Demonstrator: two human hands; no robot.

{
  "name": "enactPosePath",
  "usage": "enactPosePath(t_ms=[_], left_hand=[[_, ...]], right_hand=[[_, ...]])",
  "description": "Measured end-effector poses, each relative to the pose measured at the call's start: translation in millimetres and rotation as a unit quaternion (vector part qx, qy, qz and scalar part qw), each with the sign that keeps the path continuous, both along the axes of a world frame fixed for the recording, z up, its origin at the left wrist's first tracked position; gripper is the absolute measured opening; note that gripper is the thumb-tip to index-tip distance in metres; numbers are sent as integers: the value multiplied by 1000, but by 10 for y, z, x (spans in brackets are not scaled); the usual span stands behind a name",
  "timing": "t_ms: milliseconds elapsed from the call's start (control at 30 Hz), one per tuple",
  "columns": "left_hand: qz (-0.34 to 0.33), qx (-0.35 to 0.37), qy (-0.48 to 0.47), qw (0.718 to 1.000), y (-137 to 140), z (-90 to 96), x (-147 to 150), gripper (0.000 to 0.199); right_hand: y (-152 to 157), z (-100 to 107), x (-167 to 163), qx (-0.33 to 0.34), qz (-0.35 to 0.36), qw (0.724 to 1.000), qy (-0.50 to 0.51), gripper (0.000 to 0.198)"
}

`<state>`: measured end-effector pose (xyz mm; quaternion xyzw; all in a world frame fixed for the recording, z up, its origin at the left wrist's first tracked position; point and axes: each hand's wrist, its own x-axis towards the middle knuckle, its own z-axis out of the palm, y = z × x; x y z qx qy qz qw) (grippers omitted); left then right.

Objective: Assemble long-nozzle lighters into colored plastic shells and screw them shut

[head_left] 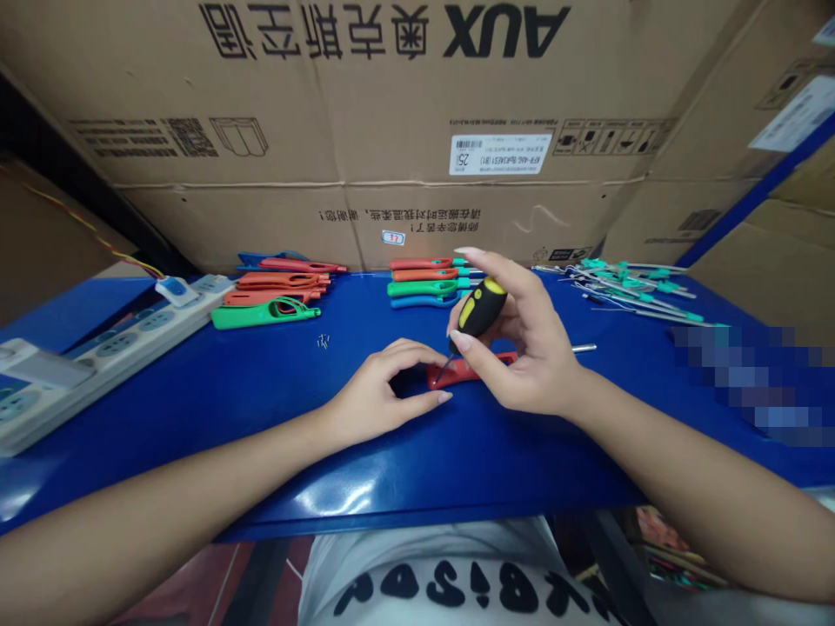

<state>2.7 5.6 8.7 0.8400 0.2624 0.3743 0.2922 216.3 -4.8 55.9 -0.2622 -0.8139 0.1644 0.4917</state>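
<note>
A red long-nosed gas lighter (450, 372) lies on the blue tabletop between my hands, its metal tube (585, 348) pointing right. My left hand (375, 391) is at its left end, with thumb and fingers on either side of the lighter. In my right hand (531, 348) is a black and yellow screwdriver (481, 306), tilted, its tip down at the left end of the lighter. The right hand covers the lighter's middle. Several small screws (323, 341) lie loose beyond my left hand.
Coloured lighter casings (267, 313) lie at the back left, beside a white power strip (117, 348). More lighters (423, 289) are lined up at the back centre. Metal tubes with teal parts and wires (626, 283) lie at the back right. A large cardboard box (261, 183) stands behind.
</note>
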Motion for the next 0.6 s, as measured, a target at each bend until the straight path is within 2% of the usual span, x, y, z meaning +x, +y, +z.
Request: enactPosePath(t_ms=[100, 167, 333, 600], left_hand=[[28, 2, 40, 999, 26, -29, -20, 51], [34, 11, 72, 997, 45, -53, -27, 55], [39, 31, 92, 994, 62, -88, -31, 40], [32, 37, 87, 995, 55, -90, -21, 34]], right_hand=[[55, -39, -4, -7, -27, 1000, 3, 65], [105, -67, -2, -11, -41, 999, 9, 64], [170, -104, -5, -25, -52, 998, 19, 63], [144, -102, -19, -22, -53, 998, 9, 59]])
